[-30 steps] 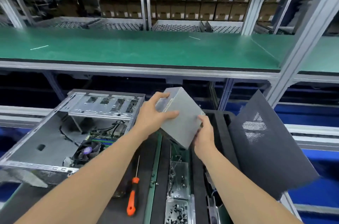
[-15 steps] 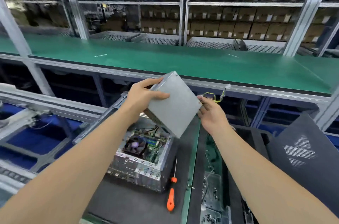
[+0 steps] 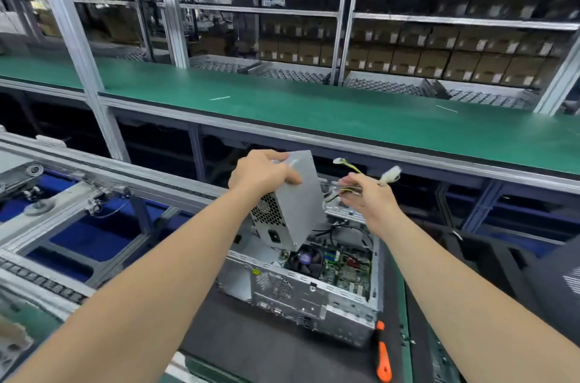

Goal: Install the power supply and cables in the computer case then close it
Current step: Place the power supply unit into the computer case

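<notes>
- Since half a sec ago, right hand (image 3: pixel 370 200) has let go of the power supply (image 3: pixel 290 205) and now has fingers bunched round the cables (image 3: pixel 354 184); PSU has swung so its fan grille and socket face the camera.
- Left hand (image 3: pixel 260 170) clamped on PSU's top far edge, thumb on the right face, holding it tilted in the air.
- PSU hangs above the far-left part of the open computer case (image 3: pixel 314 291), not seated; low corner just over the CPU fan (image 3: pixel 306 258).
- Cables run from PSU's right side through the right hand, white connectors (image 3: pixel 390 175) sticking up to the right of it.
- Case lies on its side on a dark mat (image 3: pixel 251 342), motherboard (image 3: pixel 345 269) exposed, loose black wires across the far end, right under the PSU.
- Orange-handled screwdriver (image 3: pixel 383 357) on the mat, just beside the case's near-right corner.
- Dark side panel (image 3: pixel 558 288) off to the right, well apart from the case.
- Conveyor rails (image 3: pixel 62 203) left; green shelf (image 3: pixel 314 112) beyond, racks of boxes (image 3: pixel 439 62) far behind.
</notes>
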A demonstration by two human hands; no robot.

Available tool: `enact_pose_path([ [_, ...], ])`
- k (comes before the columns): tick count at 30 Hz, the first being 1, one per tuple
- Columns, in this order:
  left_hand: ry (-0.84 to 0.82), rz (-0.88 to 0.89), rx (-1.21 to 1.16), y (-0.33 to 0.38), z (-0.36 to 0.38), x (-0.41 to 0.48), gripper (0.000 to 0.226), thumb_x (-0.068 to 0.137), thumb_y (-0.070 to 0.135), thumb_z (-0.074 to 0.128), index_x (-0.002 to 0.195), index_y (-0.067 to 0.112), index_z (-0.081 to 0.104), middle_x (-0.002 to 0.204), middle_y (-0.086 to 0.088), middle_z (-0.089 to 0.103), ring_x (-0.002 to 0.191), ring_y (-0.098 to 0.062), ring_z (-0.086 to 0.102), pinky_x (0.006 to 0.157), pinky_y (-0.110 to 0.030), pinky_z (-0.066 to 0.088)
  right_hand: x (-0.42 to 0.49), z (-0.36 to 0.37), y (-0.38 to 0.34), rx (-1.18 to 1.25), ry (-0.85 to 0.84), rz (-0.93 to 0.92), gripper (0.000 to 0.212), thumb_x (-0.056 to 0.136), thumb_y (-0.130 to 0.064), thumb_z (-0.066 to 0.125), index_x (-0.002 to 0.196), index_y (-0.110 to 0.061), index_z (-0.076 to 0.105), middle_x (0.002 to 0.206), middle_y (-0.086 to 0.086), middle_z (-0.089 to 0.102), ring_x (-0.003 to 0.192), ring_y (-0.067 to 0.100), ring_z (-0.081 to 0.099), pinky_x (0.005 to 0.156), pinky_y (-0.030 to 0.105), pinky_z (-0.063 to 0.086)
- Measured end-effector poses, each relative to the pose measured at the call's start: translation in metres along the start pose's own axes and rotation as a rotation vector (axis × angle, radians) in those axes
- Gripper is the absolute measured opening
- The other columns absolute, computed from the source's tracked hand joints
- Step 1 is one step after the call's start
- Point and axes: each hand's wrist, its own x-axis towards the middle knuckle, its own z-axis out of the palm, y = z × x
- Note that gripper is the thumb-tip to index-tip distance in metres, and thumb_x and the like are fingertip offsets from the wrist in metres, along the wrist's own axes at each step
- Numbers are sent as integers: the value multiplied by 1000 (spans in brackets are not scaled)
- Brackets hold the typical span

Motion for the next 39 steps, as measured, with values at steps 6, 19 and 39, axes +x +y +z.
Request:
enact_pose_path([
  [6, -25, -33, 243, -29, -15, 23, 70, 50, 51, 84, 116, 53, 65, 109, 5, 66, 85, -15, 64, 74, -30, 53, -10, 67, 17, -412, -104, -35, 18, 109, -32, 54, 117, -26, 69, 124, 7, 67, 114, 31, 64, 99, 49, 59],
  [19, -3, 23, 493, -87, 27, 36, 59, 72, 78, 55, 125, 53, 59, 125, -7, 53, 97, -29, 58, 77, -37, 43, -9, 103, 63, -134, -234, 370, 57, 88, -51, 79, 136, -40, 49, 117, -4, 52, 113, 42, 63, 80, 67, 60],
  [39, 54, 24, 573, -112, 36, 20, 78, 55, 68, 68, 130, 48, 59, 115, -2, 45, 95, -28, 63, 70, -33, 50, 16, 102, 112, -114, -364, 233, 34, 98, -19, 69, 113, -45, 53, 86, 3, 77, 68, 25, 67, 69, 50, 56],
])
